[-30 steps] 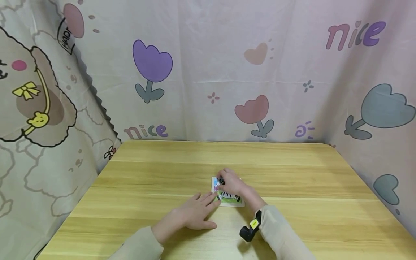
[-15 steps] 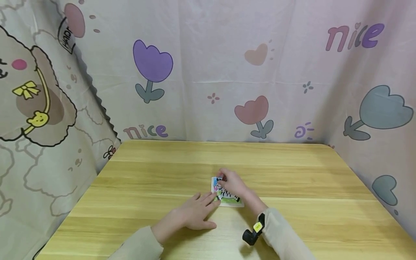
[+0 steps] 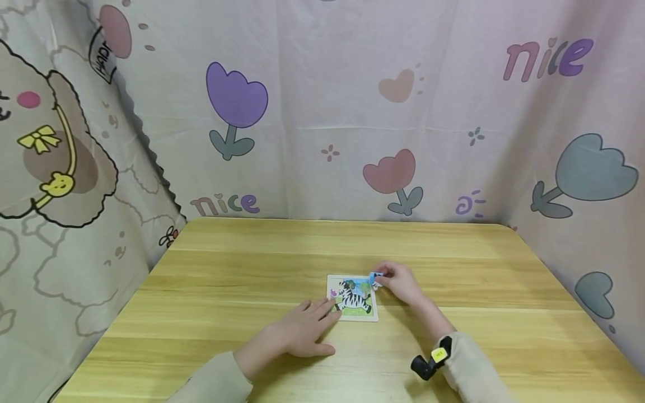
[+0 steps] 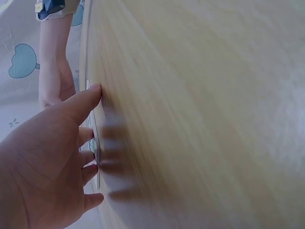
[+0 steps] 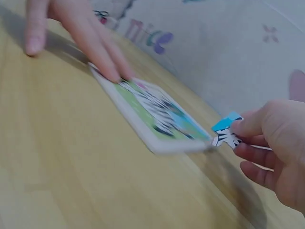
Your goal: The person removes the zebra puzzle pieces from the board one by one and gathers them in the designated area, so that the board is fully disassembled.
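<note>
Two hands (image 3: 308,331) (image 3: 401,284) flank the puzzle (image 3: 354,303), well inside the tabletop (image 3: 242,274) sides.

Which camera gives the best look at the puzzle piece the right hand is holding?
The right wrist view: the puzzle piece shows largest there, its blue and black-and-white striped parts visible, pinched by the right hand. The head view shows it small, partly covered by the hand, near the zebra puzzle. The left wrist view doesn't show it.

Beneath your left hand (image 3: 303,331) lies a wood-grain table (image 3: 252,268); beyond it hangs a pale curtain (image 3: 322,67) printed with tulips (image 3: 237,95).
</note>
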`<state>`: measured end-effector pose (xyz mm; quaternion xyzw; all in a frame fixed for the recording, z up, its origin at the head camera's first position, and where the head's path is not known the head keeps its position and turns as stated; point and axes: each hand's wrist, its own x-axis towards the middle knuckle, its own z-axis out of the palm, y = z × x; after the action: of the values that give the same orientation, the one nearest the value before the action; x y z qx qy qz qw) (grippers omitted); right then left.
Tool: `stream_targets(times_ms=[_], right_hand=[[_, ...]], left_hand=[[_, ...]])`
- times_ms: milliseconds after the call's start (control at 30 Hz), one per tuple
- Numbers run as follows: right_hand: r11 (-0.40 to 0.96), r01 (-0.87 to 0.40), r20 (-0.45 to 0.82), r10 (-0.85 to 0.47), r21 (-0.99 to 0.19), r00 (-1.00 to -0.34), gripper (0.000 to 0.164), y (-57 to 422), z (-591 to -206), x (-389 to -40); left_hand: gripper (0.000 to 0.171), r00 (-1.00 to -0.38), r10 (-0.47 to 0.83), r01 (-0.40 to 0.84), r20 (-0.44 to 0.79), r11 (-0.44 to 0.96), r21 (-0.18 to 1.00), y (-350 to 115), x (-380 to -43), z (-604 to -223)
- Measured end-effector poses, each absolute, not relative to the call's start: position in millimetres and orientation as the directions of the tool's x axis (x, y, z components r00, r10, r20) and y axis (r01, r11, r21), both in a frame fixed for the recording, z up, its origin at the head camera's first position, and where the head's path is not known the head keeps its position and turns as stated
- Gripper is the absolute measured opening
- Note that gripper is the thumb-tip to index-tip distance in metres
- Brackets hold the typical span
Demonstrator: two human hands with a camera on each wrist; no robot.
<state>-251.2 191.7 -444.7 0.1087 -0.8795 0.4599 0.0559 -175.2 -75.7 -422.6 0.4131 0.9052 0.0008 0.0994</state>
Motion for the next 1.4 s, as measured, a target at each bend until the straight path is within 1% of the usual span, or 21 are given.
stream_targets(times_ms=[100, 233, 367, 500, 1033, 1200, 1400], right_hand=[[0.575, -0.166, 0.153, -0.07, -0.801, -0.986, 0.014, 209, -446, -254], [0.608, -0.09, 0.106, -0.009, -0.788, -0.994, 0.015, 226, -445, -257], [0.646, -0.048, 0.08, 0.02, -0.762, -0.997, 0.017, 234, -446, -259], [0.671, -0.037, 0.074, 0.027, -0.74, -0.997, 0.018, 235, -447, -261], [0.76, -0.094, 0.153, 0.008, -0.643, -0.988, 0.019, 226, -453, -269], [0.75, -0.086, 0.147, 0.015, -0.656, -0.989, 0.024, 222, -449, -269], [0.709, -0.131, 0.173, -0.013, -0.693, -0.985, 0.03, 206, -442, -266]], left_hand=[[0.074, -0.64, 0.749, 0.749, -0.174, 0.658, 0.08, -76, -175, -423], [0.074, -0.643, 0.746, 0.745, -0.171, 0.662, 0.085, -76, -175, -422], [0.074, -0.642, 0.748, 0.746, -0.17, 0.66, 0.087, -76, -175, -422], [0.074, -0.641, 0.748, 0.748, -0.173, 0.659, 0.081, -76, -174, -423], [0.073, -0.637, 0.756, 0.757, -0.151, 0.651, 0.062, -77, -175, -424], [0.073, -0.639, 0.754, 0.755, -0.152, 0.653, 0.065, -77, -175, -423], [0.073, -0.635, 0.757, 0.758, -0.156, 0.649, 0.066, -76, -174, -423]])
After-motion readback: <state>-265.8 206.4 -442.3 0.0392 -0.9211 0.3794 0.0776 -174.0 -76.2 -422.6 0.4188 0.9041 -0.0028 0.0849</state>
